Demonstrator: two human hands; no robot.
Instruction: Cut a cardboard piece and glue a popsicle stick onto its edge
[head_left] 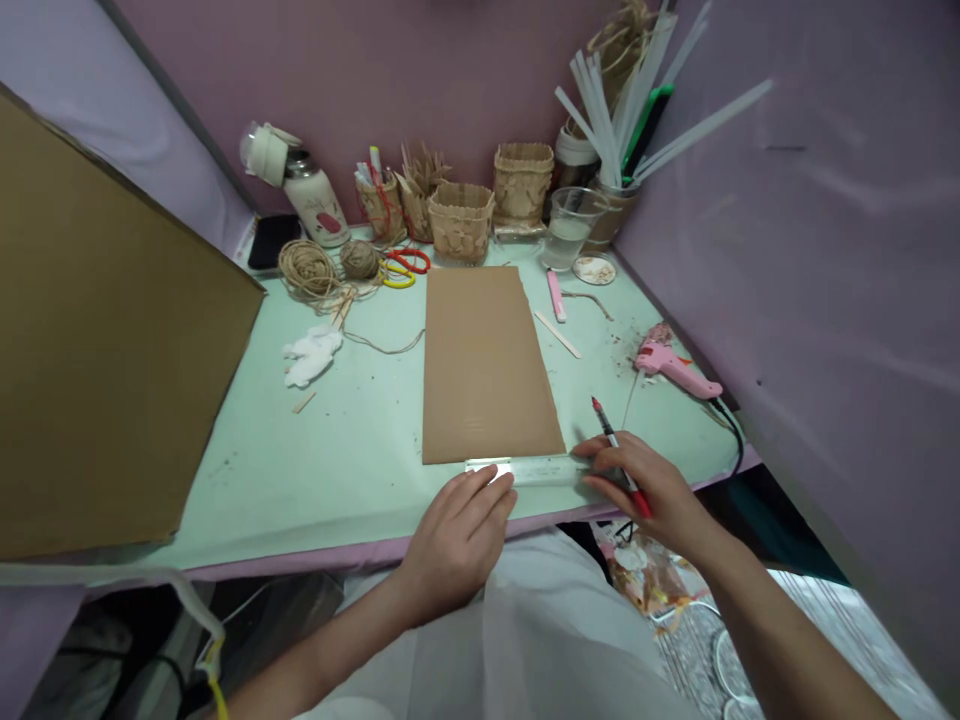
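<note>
We lay our left hand [461, 525] palm down at the near edge of the table [300, 505], its fingers stretched out and close together. The fingertips rest on the ruler [546, 471] toward its left end, pressing from above without gripping it. Our right hand [637, 485] is half curled: we have the pen [607, 432] tucked between its fingers, red tip pointing up and away from us, while the thumb and forefinger reach to the ruler's right end. We cannot tell whether those two fingers pinch it.

The clear ruler lies along the near edge of the cardboard [487, 370], which sits flat in front of us, its long sides running away from our body. We cannot tell whether the two overlap.

Just right of the cardboard we have a stick [557, 334] and a pink cutter [556, 297]; farther right is the glue gun [675, 368], lying on its side. Near the cardboard's far left corner are the scissors [407, 262], with twine [309, 270] beyond them to the left. Two baskets [461, 222] and a cup [566, 243] stand toward the back. At our far left, a big board [105, 350] leans upright.
</note>
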